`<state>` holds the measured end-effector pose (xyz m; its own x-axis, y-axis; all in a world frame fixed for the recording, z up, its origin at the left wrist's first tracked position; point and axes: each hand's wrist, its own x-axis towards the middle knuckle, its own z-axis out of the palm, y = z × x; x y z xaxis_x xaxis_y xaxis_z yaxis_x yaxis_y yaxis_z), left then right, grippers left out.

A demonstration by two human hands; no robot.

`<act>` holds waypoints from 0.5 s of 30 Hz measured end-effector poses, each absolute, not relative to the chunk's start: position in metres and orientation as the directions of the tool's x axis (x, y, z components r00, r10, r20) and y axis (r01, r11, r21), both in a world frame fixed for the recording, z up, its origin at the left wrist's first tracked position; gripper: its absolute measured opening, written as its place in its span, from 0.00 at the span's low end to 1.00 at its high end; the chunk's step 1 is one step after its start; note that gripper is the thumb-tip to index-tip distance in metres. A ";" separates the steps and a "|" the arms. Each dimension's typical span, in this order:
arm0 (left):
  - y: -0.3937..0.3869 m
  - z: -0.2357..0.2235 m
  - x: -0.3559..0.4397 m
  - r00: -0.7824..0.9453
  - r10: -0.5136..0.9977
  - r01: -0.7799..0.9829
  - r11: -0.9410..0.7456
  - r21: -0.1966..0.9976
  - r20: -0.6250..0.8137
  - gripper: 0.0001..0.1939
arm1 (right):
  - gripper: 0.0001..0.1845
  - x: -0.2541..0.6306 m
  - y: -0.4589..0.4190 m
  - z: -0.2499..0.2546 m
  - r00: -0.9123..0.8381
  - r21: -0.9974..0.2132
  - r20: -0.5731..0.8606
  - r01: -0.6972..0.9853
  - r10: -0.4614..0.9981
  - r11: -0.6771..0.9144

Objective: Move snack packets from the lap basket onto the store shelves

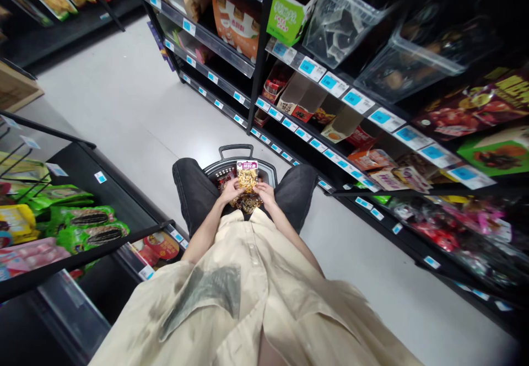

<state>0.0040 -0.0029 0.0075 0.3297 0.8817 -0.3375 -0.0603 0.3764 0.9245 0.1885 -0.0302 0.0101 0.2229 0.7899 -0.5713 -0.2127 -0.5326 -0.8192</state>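
from afar i have my left hand [232, 190] and right hand [265, 193] both pinching one packet [247, 177] over one basket [271, 173] between two knees [187, 181].

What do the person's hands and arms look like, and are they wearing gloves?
No gloves: the left hand and right hand are bare. The forearms are bare too, with no sleeves covering them. The person wears a loose, beige, button-front cloth shirt.
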 end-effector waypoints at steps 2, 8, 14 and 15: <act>-0.002 0.006 0.004 0.311 0.888 -0.064 0.376 0.924 -0.339 0.31 | 0.23 0.188 -0.031 0.010 0.194 -0.817 -0.573 -0.208 0.796 -0.537; -0.002 0.009 0.004 0.317 0.891 -0.075 0.365 0.928 -0.325 0.30 | 0.23 0.182 -0.033 0.009 0.085 -0.824 -0.559 -0.165 0.825 -0.541; -0.002 0.015 0.004 0.311 0.889 -0.079 0.378 0.923 -0.337 0.29 | 0.24 0.184 -0.033 0.011 0.107 -0.846 -0.528 -0.159 0.842 -0.510; -0.002 0.016 0.003 0.310 0.888 -0.081 0.381 0.921 -0.340 0.29 | 0.24 0.185 -0.033 0.011 0.110 -0.846 -0.527 -0.162 0.843 -0.507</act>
